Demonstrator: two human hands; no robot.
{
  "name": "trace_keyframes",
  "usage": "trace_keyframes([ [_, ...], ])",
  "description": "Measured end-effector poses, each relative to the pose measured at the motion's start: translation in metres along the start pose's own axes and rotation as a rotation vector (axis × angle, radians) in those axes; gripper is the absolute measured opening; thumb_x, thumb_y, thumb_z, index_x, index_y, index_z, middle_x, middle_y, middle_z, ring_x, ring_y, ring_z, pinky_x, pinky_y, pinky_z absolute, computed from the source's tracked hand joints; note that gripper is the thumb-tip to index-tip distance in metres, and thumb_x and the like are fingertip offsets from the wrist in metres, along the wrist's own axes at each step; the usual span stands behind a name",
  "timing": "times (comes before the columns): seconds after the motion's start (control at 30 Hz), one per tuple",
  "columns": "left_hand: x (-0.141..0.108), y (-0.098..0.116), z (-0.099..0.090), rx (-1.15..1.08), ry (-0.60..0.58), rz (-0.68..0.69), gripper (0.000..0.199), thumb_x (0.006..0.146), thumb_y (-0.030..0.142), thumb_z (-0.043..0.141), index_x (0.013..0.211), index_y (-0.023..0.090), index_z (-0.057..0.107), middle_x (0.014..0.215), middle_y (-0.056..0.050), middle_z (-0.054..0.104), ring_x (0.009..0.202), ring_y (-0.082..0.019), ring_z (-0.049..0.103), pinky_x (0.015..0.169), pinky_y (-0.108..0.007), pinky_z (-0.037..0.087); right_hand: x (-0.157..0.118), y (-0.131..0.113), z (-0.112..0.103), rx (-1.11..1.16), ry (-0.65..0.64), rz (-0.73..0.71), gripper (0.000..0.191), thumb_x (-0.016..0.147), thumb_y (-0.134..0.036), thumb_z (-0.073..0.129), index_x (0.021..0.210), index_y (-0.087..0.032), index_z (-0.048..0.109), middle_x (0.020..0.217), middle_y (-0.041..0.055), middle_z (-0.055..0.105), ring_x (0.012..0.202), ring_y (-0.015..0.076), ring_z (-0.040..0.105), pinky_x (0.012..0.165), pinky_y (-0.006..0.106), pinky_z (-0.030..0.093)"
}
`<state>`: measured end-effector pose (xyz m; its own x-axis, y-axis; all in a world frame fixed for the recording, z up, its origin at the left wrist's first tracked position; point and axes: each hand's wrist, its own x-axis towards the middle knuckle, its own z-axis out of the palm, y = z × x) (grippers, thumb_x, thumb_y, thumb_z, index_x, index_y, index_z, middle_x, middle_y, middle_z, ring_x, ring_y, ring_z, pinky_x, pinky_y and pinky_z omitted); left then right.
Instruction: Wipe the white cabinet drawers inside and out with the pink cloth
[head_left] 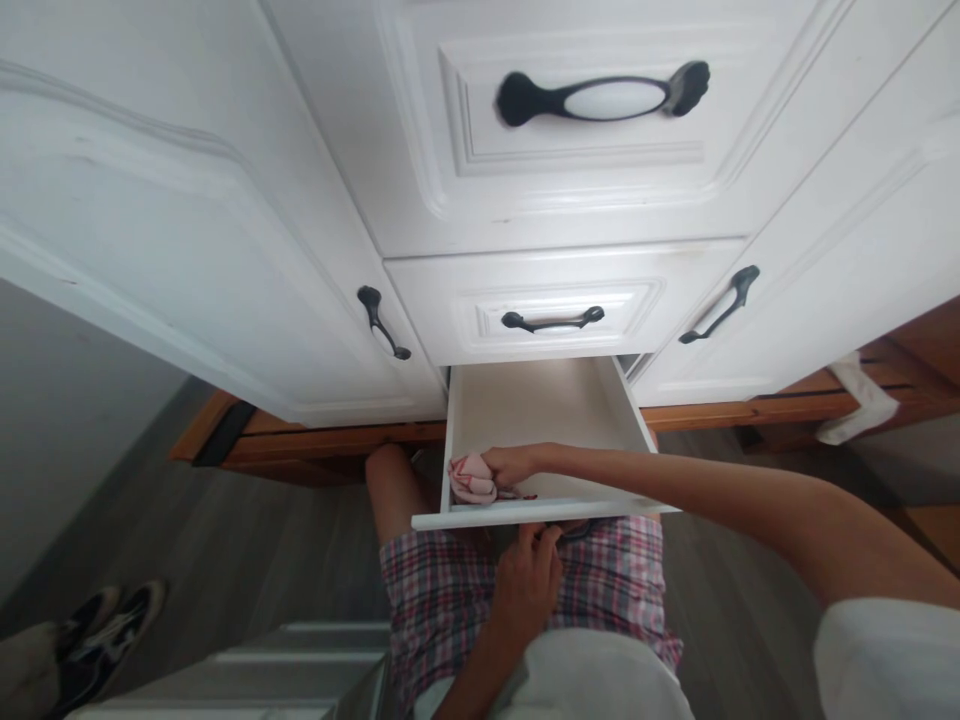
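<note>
Hands at open white wooden drawer (551, 400): right hand (514, 465) inside it, closed around crumpled pink cloth (471, 480) in front left corner; left hand (529, 580) curled under drawer's front edge, grip hidden.

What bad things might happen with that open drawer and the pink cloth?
1. The right hand is inside the open drawer, gripping the pink cloth. If the drawer slid shut, the fingers might get pinched.
2. The left hand sits just under the drawer front, so it could get knocked or squeezed against the lap.
3. The cloth lies close to the front edge, so it may snag there.
</note>
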<state>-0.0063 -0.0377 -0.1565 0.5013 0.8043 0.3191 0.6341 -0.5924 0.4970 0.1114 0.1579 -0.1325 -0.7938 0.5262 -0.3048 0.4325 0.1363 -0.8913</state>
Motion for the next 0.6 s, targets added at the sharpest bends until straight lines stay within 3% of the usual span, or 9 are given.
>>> trace_keyframes([
  [0.13, 0.004, -0.005, -0.007, -0.015, -0.033, 0.038, 0.031, 0.104, 0.011, 0.046, 0.123, 0.023, 0.068, 0.111, -0.008, 0.068, 0.09, -0.019, 0.075, 0.081, -0.031, 0.065, -0.027, -0.008, -0.015, -0.008, -0.145, 0.01, 0.042, 0.066, -0.004, 0.055, 0.104, -0.015, 0.07, 0.099, 0.0012, 0.071, 0.093, 0.0178, 0.063, 0.082, 0.025, 0.051],
  [0.47, 0.002, -0.011, 0.0, -0.006, 0.046, 0.085, 0.031, 0.108, 0.016, 0.042, 0.123, 0.023, 0.068, 0.106, -0.007, 0.071, 0.085, -0.02, 0.076, 0.075, -0.031, 0.065, -0.163, 0.02, -0.053, -0.162, -0.272, 0.446, 0.023, 0.065, -0.01, 0.059, 0.086, -0.015, 0.067, 0.075, -0.0003, 0.067, 0.068, 0.0161, 0.06, 0.06, 0.024, 0.044],
  [0.6, 0.003, -0.01, -0.001, 0.003, 0.057, 0.083, 0.031, 0.107, 0.016, 0.043, 0.123, 0.024, 0.068, 0.106, -0.007, 0.071, 0.084, -0.02, 0.076, 0.074, -0.031, 0.065, -0.196, 0.02, -0.054, -0.214, -0.276, 0.578, 0.017, 0.065, -0.008, 0.06, 0.08, -0.016, 0.065, 0.064, -0.0015, 0.063, 0.058, 0.0168, 0.059, 0.056, 0.025, 0.042],
])
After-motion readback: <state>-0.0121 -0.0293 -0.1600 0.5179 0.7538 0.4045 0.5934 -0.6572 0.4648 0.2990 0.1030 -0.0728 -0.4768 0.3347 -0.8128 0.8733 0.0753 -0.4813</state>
